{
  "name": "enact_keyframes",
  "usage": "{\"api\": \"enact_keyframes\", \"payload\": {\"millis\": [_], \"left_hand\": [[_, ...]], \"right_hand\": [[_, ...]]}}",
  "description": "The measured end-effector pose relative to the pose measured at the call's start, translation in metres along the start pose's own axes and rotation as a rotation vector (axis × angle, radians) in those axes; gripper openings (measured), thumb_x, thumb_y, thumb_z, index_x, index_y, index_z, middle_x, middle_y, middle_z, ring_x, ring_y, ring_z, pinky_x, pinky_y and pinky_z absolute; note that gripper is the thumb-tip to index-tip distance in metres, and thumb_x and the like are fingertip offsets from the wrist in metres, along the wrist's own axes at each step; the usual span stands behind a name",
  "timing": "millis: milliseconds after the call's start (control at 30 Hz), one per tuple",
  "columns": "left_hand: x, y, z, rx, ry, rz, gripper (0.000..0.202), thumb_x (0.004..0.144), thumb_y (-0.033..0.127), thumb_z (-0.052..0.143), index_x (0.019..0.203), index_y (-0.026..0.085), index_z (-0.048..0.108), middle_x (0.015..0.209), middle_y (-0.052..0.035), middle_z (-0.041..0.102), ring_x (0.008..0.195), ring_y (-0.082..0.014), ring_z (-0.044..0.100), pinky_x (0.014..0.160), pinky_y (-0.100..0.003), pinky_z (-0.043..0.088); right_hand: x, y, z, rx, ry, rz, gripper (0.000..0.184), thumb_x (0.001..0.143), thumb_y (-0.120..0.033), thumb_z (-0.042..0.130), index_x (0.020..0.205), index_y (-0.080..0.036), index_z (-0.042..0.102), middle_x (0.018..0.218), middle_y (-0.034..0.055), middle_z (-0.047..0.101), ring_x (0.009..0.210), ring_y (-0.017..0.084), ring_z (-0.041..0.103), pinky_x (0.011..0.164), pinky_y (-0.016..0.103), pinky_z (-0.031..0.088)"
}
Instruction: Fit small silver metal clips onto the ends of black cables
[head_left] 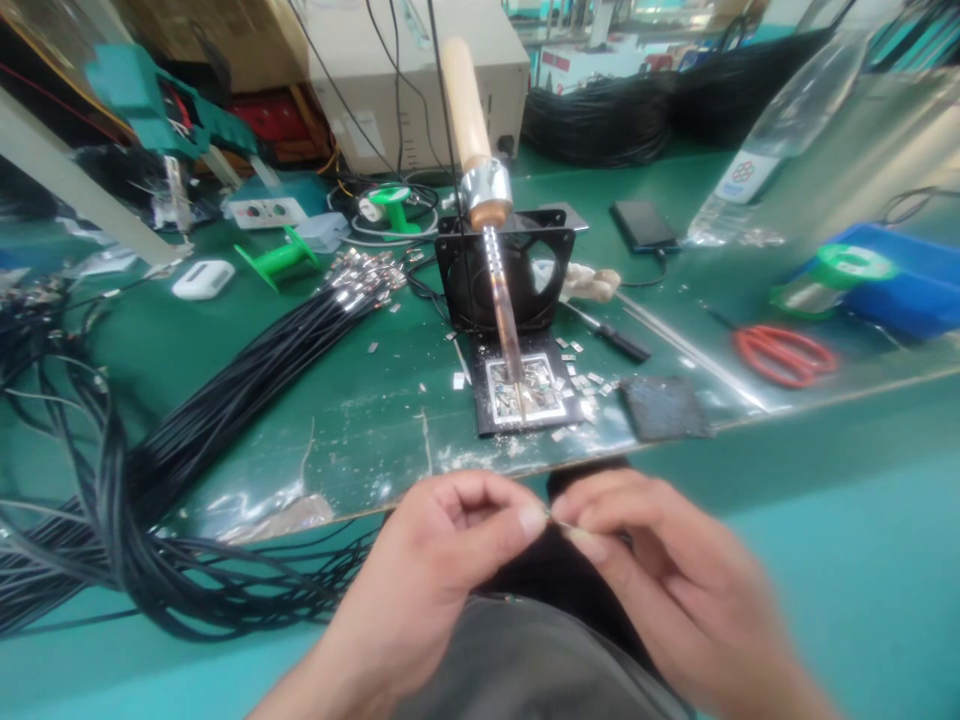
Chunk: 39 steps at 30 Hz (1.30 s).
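My left hand (450, 540) and my right hand (645, 550) meet just below the bench's front edge, over my lap. Both pinch a tiny metal piece (556, 520) between thumb and fingertips; what it is I cannot make out. Straight ahead a soldering iron (484, 190) with a wooden handle stands tilted, its tip resting in a small black tray of solder (525, 395). Behind it sits a black fan (502, 270). A thick bundle of black cables (247, 370) with metal ends (360, 275) lies to the left.
Red-handled scissors (784, 352) and a blue bin (907, 280) lie at the right. A dark sponge pad (664, 408) and a screwdriver (611, 335) sit near the tray. Green solder spools (281, 258), a phone (643, 225), a plastic bottle (780, 130) and a beige machine (420, 70) stand farther back.
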<state>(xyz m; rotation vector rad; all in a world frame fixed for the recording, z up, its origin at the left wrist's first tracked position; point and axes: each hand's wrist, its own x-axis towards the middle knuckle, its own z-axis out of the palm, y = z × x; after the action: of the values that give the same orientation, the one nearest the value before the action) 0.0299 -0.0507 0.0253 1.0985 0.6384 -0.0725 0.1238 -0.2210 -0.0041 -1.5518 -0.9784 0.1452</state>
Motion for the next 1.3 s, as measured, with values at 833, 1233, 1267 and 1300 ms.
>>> {"api": "enact_keyframes", "payload": {"millis": [833, 1233, 1267, 1300], "left_hand": [[0.002, 0.001, 0.0, 0.016, 0.004, 0.005, 0.036, 0.071, 0.047, 0.097, 0.076, 0.016, 0.08, 0.058, 0.0075, 0.05, 0.054, -0.0064, 0.025, 0.05, -0.02, 0.025], [0.002, -0.003, -0.004, 0.016, -0.002, 0.068, 0.023, 0.08, 0.037, 0.091, 0.08, 0.016, 0.081, 0.069, 0.0025, 0.064, 0.059, -0.0075, 0.036, 0.053, -0.022, 0.029], [0.003, -0.004, -0.004, 0.019, -0.002, 0.082, 0.021, 0.081, 0.035, 0.09, 0.081, 0.017, 0.081, 0.073, 0.0014, 0.068, 0.06, -0.0076, 0.038, 0.054, -0.022, 0.031], [0.003, -0.004, -0.005, 0.025, -0.004, 0.095, 0.019, 0.082, 0.034, 0.09, 0.08, 0.017, 0.081, 0.077, 0.0005, 0.071, 0.061, -0.0077, 0.04, 0.056, -0.022, 0.033]], "right_hand": [[0.001, 0.004, -0.003, -0.052, -0.032, -0.124, 0.025, 0.094, 0.001, 0.064, 0.103, -0.022, 0.066, 0.101, 0.0017, 0.08, 0.096, 0.011, 0.077, 0.087, 0.017, 0.061], [-0.002, 0.004, 0.004, 0.009, 0.066, -0.041, 0.022, 0.096, -0.003, 0.064, 0.103, -0.024, 0.069, 0.105, 0.0015, 0.079, 0.097, 0.012, 0.077, 0.085, 0.018, 0.062], [-0.002, 0.003, 0.007, 0.045, 0.122, 0.032, 0.018, 0.098, -0.008, 0.064, 0.101, -0.024, 0.07, 0.103, 0.0011, 0.079, 0.093, 0.011, 0.077, 0.083, 0.018, 0.062], [-0.002, 0.002, 0.011, 0.093, 0.17, 0.117, 0.013, 0.1, -0.012, 0.065, 0.098, -0.024, 0.07, 0.1, 0.0006, 0.078, 0.087, 0.01, 0.076, 0.079, 0.017, 0.062]]}}
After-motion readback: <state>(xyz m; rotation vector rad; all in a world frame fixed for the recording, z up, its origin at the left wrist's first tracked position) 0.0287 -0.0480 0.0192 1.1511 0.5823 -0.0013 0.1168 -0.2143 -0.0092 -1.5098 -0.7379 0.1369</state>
